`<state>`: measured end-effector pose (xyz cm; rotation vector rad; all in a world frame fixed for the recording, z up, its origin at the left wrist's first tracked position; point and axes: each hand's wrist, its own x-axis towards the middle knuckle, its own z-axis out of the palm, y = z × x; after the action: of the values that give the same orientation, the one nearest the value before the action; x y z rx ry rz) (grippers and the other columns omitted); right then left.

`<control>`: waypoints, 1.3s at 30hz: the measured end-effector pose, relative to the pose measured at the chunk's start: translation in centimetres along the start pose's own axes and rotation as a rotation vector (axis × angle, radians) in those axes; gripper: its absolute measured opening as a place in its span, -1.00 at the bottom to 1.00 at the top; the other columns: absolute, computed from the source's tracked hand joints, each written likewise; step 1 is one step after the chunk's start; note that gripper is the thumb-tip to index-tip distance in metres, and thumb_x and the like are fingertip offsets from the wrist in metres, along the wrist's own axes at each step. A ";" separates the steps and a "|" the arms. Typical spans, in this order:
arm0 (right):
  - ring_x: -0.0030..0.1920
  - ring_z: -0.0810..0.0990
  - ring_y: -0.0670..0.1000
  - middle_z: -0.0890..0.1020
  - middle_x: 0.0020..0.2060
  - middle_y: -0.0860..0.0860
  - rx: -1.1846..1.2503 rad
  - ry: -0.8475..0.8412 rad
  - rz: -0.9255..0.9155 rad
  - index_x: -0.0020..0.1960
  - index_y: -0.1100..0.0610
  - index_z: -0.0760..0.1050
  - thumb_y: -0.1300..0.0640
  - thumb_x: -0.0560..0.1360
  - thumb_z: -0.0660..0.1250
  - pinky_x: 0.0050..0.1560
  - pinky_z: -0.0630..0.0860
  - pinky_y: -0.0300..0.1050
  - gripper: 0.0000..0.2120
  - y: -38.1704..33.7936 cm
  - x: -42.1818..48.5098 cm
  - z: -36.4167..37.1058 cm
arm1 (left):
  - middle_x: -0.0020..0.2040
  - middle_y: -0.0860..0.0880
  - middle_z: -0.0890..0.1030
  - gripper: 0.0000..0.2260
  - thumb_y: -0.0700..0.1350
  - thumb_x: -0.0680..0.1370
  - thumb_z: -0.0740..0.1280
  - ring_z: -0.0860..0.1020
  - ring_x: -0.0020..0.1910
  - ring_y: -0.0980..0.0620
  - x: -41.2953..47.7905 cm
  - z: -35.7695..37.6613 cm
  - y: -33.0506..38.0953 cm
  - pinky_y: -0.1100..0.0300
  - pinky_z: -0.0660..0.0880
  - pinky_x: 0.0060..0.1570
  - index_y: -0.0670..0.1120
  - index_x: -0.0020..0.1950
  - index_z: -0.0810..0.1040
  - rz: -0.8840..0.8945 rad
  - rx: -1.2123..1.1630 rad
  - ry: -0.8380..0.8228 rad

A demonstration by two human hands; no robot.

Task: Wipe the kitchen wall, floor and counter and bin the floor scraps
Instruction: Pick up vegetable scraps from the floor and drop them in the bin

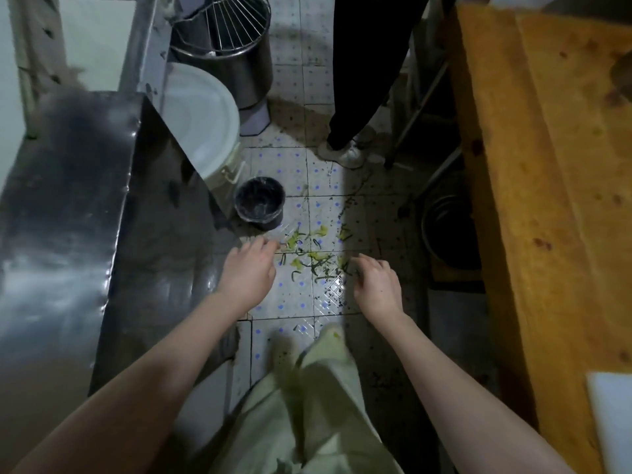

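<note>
Green and yellow vegetable scraps point(316, 256) lie scattered on the dotted white tile floor point(301, 302) ahead of my feet. A small black bin point(260, 201) with a dark liner stands just beyond them, to the left. My left hand point(248, 271) hovers over the left edge of the scraps, palm down, fingers loosely spread, holding nothing. My right hand point(376, 285) hangs at the right edge of the scraps, fingers curled downward and apart, empty as well.
A steel counter point(68, 200) runs along my left. A white lidded bucket point(201, 121) and a steel mixer bowl point(225, 46) stand behind the bin. Another person's dark trousers and shoe point(345, 152) are ahead. A yellow wooden board point(547, 200) fills the right; a pot point(448, 230) sits beneath.
</note>
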<state>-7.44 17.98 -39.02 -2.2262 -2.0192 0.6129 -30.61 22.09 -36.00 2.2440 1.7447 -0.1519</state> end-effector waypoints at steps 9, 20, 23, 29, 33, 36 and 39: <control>0.19 0.46 0.10 0.53 0.27 0.00 0.006 -0.132 -0.055 0.32 0.05 0.42 0.31 0.46 0.25 0.20 0.40 -0.02 -0.55 2.6 9.0 3.7 | 0.28 -0.04 0.45 -0.63 -0.18 0.55 0.18 0.46 0.19 -0.06 7.6 3.5 -0.5 0.05 0.37 0.14 -0.03 0.37 0.38 -0.108 0.000 -0.060; 0.18 0.46 0.07 0.55 0.22 -0.06 0.053 -0.074 -0.073 0.28 0.02 0.45 0.26 0.50 0.21 0.17 0.38 -0.06 -0.62 6.3 20.8 20.6 | 0.30 -0.01 0.43 -0.63 -0.17 0.56 0.15 0.40 0.27 -0.02 19.9 21.4 -4.8 0.12 0.31 0.22 -0.03 0.38 0.34 -0.070 0.005 -0.076; 0.16 0.47 0.07 0.57 0.18 -0.04 0.094 -0.068 -0.061 0.26 0.02 0.46 0.27 0.50 0.22 0.16 0.42 -0.03 -0.64 8.3 23.4 27.7 | 0.28 -0.02 0.44 -0.63 -0.17 0.56 0.15 0.41 0.27 -0.04 22.8 29.0 -6.6 0.09 0.32 0.25 -0.02 0.37 0.35 -0.067 0.033 -0.109; 0.20 0.48 0.03 0.58 0.19 -0.06 0.144 -0.059 -0.021 0.28 0.00 0.46 0.22 0.51 0.26 0.18 0.44 -0.06 -0.64 12.8 28.4 40.5 | 0.29 -0.04 0.43 -0.64 -0.16 0.56 0.16 0.44 0.24 -0.06 27.5 42.1 -10.6 0.07 0.37 0.16 -0.01 0.36 0.36 -0.133 -0.031 -0.119; 0.18 0.48 0.07 0.59 0.18 -0.03 0.066 -0.094 -0.083 0.28 -0.01 0.46 0.22 0.49 0.27 0.12 0.45 -0.05 -0.62 16.0 31.8 47.3 | 0.28 -0.05 0.45 -0.63 -0.18 0.56 0.16 0.44 0.23 -0.06 30.3 49.7 -13.5 0.07 0.38 0.17 -0.03 0.37 0.35 -0.125 -0.026 -0.111; 0.18 0.48 0.11 0.58 0.19 -0.01 0.008 -0.124 -0.134 0.29 0.00 0.46 0.25 0.46 0.27 0.12 0.45 -0.03 -0.58 18.2 33.0 51.3 | 0.27 -0.05 0.46 -0.65 -0.16 0.58 0.17 0.46 0.21 -0.06 31.8 54.4 -14.8 0.07 0.39 0.17 -0.03 0.37 0.34 -0.139 -0.006 -0.107; 0.15 0.48 0.11 0.58 0.19 -0.01 -0.037 -0.143 -0.167 0.26 0.02 0.46 0.28 0.46 0.23 0.09 0.46 -0.03 -0.60 20.0 33.3 54.4 | 0.26 -0.06 0.46 -0.68 -0.14 0.59 0.16 0.46 0.21 -0.06 32.9 58.2 -15.5 0.08 0.40 0.15 -0.04 0.36 0.34 -0.162 -0.026 -0.110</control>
<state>-5.22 36.19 -103.33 -2.0585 -2.2740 0.7414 -31.38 39.00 -102.47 2.0338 1.8568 -0.2800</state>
